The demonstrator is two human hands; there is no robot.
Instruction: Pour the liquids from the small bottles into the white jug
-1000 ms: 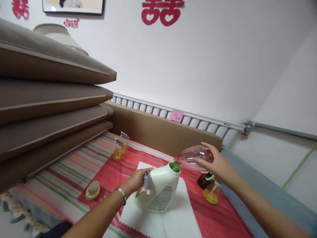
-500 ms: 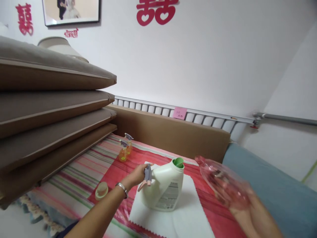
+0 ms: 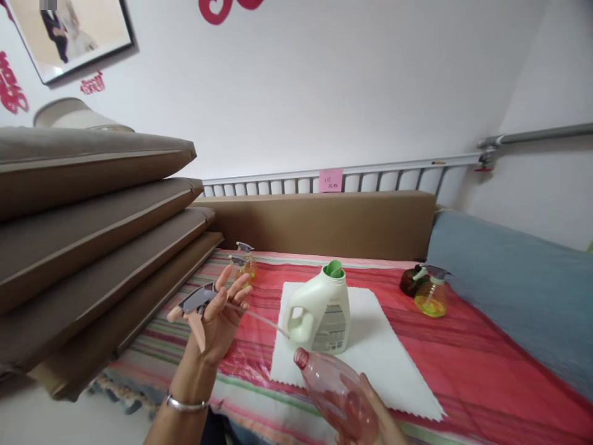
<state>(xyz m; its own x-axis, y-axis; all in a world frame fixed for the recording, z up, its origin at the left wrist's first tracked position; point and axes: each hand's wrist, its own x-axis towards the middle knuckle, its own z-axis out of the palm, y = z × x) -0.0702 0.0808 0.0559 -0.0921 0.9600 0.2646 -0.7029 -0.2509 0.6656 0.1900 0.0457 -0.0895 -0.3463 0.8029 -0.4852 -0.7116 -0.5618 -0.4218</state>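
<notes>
My left hand (image 3: pixel 217 330), palm up with its fingers partly spread, holds a grey and pink trigger sprayer head (image 3: pixel 199 300) under the thumb. Its thin dip tube (image 3: pixel 265 320) points right, toward the detergent jug. In my right hand (image 3: pixel 383 421) is a clear pink plastic bottle (image 3: pixel 336 390), tilted with its uncapped neck up and to the left; the fingers behind it are partly hidden. The pale green detergent jug (image 3: pixel 324 303) stands upright on a white cloth (image 3: pixel 375 364), a green piece in its mouth.
Two spray bottles (image 3: pixel 250 267) with yellow liquid stand at the back left. Another yellow spray bottle (image 3: pixel 432 301) and a dark round object (image 3: pixel 410 283) are at the right. Stacked cushions (image 3: pixel 92 210) rise at the left; a brown panel (image 3: pixel 319 225) borders the back.
My left hand has drawn back from the jug and turned palm up with the sprayer head. The pink bottle has come left, in front of the jug. The view has turned, showing the right spray bottle.
</notes>
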